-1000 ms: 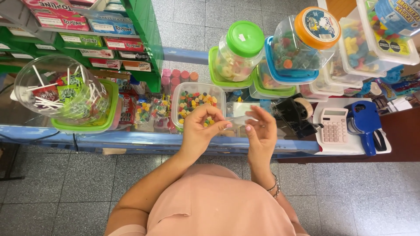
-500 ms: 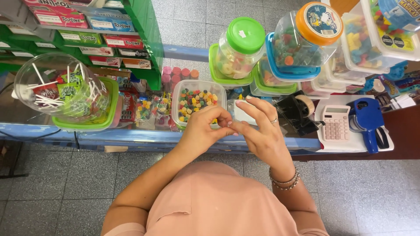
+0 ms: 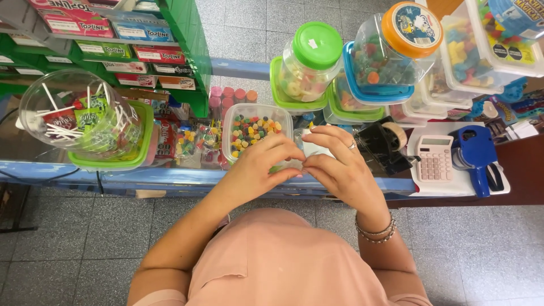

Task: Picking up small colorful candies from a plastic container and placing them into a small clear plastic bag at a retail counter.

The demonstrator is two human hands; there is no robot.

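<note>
My left hand point(image 3: 255, 170) and my right hand point(image 3: 343, 170) meet fingertip to fingertip over the glass counter edge point(image 3: 170, 177). Between them they pinch a small clear plastic bag point(image 3: 310, 148), mostly hidden by the fingers. Just behind my left hand stands an open clear tub of small colourful candies point(image 3: 249, 131). A ring shows on my right hand and beaded bracelets circle its wrist.
A round clear jar of lollipops point(image 3: 73, 116) rests in a green tray at the left. Behind are a green-lidded jar point(image 3: 309, 62) and an orange-lidded jar point(image 3: 396, 48) of sweets. To the right lie a black tape dispenser point(image 3: 385, 146), a calculator point(image 3: 433, 160) and a blue price labeller point(image 3: 476, 156).
My hands have drawn closer together and lower toward the counter edge. My right hand has turned palm down over the small bag.
</note>
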